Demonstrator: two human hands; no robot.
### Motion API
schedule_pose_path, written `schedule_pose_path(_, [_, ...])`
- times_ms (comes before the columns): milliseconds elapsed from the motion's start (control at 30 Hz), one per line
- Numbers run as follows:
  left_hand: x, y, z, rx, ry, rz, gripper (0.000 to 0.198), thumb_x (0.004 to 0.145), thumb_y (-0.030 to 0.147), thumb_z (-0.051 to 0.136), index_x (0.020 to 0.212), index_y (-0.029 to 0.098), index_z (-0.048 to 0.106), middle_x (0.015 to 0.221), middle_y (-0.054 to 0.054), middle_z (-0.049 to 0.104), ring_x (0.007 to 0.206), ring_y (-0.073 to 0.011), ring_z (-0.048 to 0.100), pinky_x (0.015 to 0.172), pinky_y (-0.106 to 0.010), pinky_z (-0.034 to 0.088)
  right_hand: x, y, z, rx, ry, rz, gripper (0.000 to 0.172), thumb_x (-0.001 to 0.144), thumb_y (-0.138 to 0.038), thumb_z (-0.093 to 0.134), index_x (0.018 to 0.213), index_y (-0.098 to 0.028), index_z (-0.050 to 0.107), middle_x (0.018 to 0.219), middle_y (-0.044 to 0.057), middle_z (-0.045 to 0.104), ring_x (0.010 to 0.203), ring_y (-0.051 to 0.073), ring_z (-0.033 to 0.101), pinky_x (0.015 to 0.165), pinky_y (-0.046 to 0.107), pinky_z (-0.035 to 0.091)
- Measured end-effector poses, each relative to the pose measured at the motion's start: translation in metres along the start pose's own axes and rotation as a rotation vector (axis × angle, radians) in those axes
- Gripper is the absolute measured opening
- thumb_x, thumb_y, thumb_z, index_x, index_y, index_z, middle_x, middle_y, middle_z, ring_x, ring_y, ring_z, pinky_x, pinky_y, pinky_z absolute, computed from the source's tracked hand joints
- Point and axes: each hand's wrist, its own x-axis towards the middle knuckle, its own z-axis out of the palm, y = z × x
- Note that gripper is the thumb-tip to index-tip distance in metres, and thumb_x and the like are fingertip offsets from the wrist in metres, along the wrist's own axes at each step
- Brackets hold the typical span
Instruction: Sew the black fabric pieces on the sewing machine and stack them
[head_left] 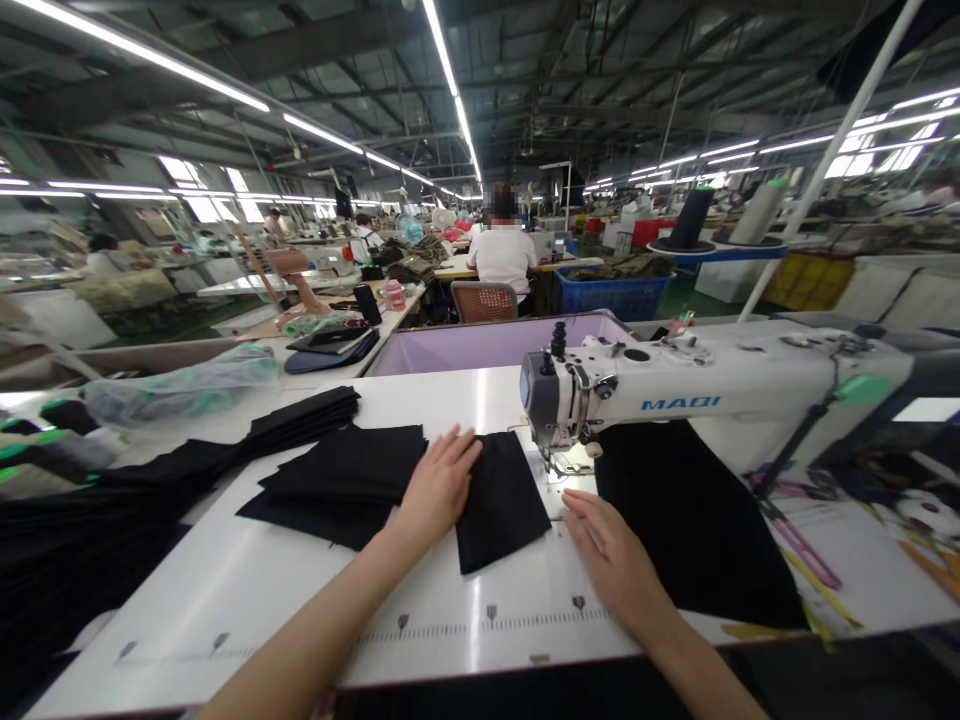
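My left hand (439, 482) lies flat with its fingers stretched out, touching the left edge of a folded black fabric piece (501, 505). That piece rests on the white table just left of the needle area of a sewing machine (637, 385). My right hand (611, 555) is near the needle plate, fingers extended and slightly apart, with nothing seen in them. To the left of my left hand is a stack of black fabric pieces (341, 475). Under the machine arm, a larger black panel (694, 520) spreads to the right of my right hand.
A long heap of black cloth (112, 510) runs along the left side. A ruler strip (491, 627) marks the table's front edge. Scissors with pink handles (810, 550) lie at right. Behind the table stands a lilac-lined bin (465, 347); beyond it a person (504, 255) sits facing away.
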Motion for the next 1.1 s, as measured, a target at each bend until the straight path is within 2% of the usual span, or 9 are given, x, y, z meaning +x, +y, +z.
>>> schedule_pose_path(100, [-0.012,0.02,-0.001,0.033,-0.28,0.171,0.054,0.083,0.007,0.046,0.135,0.018,0.056,0.134,-0.012,0.06,0.116,-0.0296,0.058,0.098,-0.046,0.052,0.002,-0.018,-0.002,-0.009,0.095,-0.005,0.031,0.1,-0.033,0.044,0.116,-0.019,0.066,0.121,0.012,0.069,0.114,0.026,0.064,0.101,0.047,0.054])
schedule_pose_path(167, [-0.016,0.039,-0.005,0.069,-0.321,0.141,0.053,0.086,0.014,0.047,0.139,0.017,0.053,0.13,-0.013,0.06,0.108,-0.0288,0.06,0.091,-0.044,0.055,0.003,-0.038,0.001,-0.011,0.072,-0.081,0.032,0.1,-0.029,0.044,0.121,-0.018,0.065,0.124,0.013,0.068,0.117,0.025,0.063,0.104,0.046,0.052])
schedule_pose_path(300, [-0.024,0.068,-0.008,0.128,-0.413,0.049,0.049,0.087,0.022,0.049,0.136,0.015,0.054,0.12,-0.014,0.058,0.094,-0.0282,0.063,0.076,-0.042,0.058,0.0,-0.063,0.02,-0.078,-0.134,-0.169,0.043,0.097,-0.025,0.048,0.137,-0.013,0.055,0.139,0.015,0.059,0.129,0.027,0.054,0.108,0.047,0.049])
schedule_pose_path(467, [-0.03,0.075,-0.008,0.14,-0.4,0.004,0.054,0.088,0.019,0.047,0.142,0.013,0.049,0.127,-0.016,0.055,0.099,-0.0282,0.063,0.08,-0.042,0.058,-0.004,-0.036,0.022,-0.275,-0.171,-0.058,0.038,0.097,-0.025,0.048,0.127,-0.008,0.063,0.135,0.019,0.061,0.126,0.032,0.057,0.106,0.052,0.049])
schedule_pose_path(567, [-0.021,0.076,-0.003,0.13,-0.342,0.006,0.037,0.088,0.018,0.05,0.123,0.014,0.063,0.116,-0.014,0.06,0.101,-0.0293,0.063,0.085,-0.045,0.056,-0.002,-0.017,0.007,-0.287,-0.177,-0.1,0.032,0.097,-0.024,0.049,0.12,-0.01,0.067,0.128,0.016,0.065,0.119,0.029,0.061,0.105,0.049,0.05])
schedule_pose_path(633, [-0.011,0.076,0.007,0.072,-0.271,0.068,0.031,0.091,0.019,0.052,0.119,0.015,0.063,0.124,-0.014,0.06,0.114,-0.0302,0.059,0.098,-0.047,0.051,-0.001,-0.009,-0.001,-0.274,-0.191,-0.152,0.029,0.095,-0.023,0.053,0.118,-0.012,0.067,0.126,0.015,0.066,0.119,0.028,0.061,0.106,0.047,0.049])
schedule_pose_path(733, [0.001,0.073,0.029,-0.052,-0.219,0.19,0.041,0.096,0.025,0.053,0.136,0.014,0.052,0.143,-0.014,0.053,0.132,-0.0288,0.049,0.113,-0.047,0.04,0.001,-0.003,-0.003,-0.268,-0.167,-0.185,0.026,0.093,-0.024,0.057,0.116,-0.014,0.066,0.127,0.014,0.065,0.12,0.028,0.059,0.107,0.049,0.048])
schedule_pose_path(833, [0.008,0.064,0.044,-0.101,-0.216,0.222,0.044,0.098,0.03,0.052,0.139,0.014,0.05,0.145,-0.014,0.053,0.135,-0.0282,0.047,0.115,-0.048,0.037,0.004,0.0,0.002,-0.273,-0.131,-0.184,0.029,0.092,-0.025,0.058,0.119,-0.014,0.064,0.128,0.015,0.064,0.121,0.029,0.059,0.106,0.051,0.048])
schedule_pose_path(1100, [0.018,0.056,0.044,-0.144,-0.195,0.234,0.043,0.097,0.029,0.053,0.138,0.015,0.052,0.143,-0.013,0.056,0.135,-0.0267,0.048,0.115,-0.046,0.038,0.015,0.005,0.007,-0.261,-0.123,-0.174,0.032,0.092,-0.024,0.058,0.122,-0.016,0.062,0.128,0.014,0.064,0.12,0.03,0.059,0.105,0.052,0.049])
